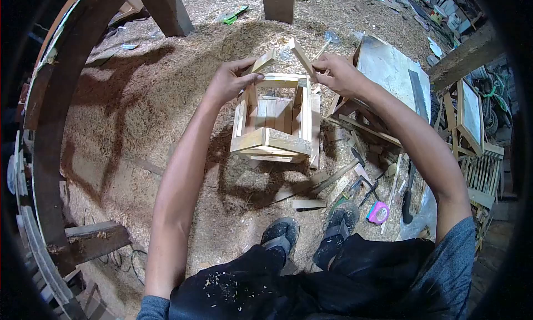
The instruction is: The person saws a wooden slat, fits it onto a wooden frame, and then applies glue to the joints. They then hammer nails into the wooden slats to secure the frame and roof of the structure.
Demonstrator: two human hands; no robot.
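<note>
A small wooden box frame point(252, 140) stands on the floor in front of me, open at the top, with slats inside and a low peak of two angled pieces on its near side. My left hand point(232, 81) pinches a short wooden strip point(264, 61) at the frame's far left corner. Over the far right corner, my right hand point(340, 76) grips another wooden strip point(300, 56), tilted so its upper end leans left. The two strips slant toward each other, with a gap between their upper ends.
Right of the frame stands a low stool-like stand point(388, 70) with a handsaw point(419, 95) across its top. A pink tape measure point(378, 213), a hammer point(358, 157) and wood offcuts lie near my feet. Sawdust covers the floor; dark wooden posts point(278, 3) rise around.
</note>
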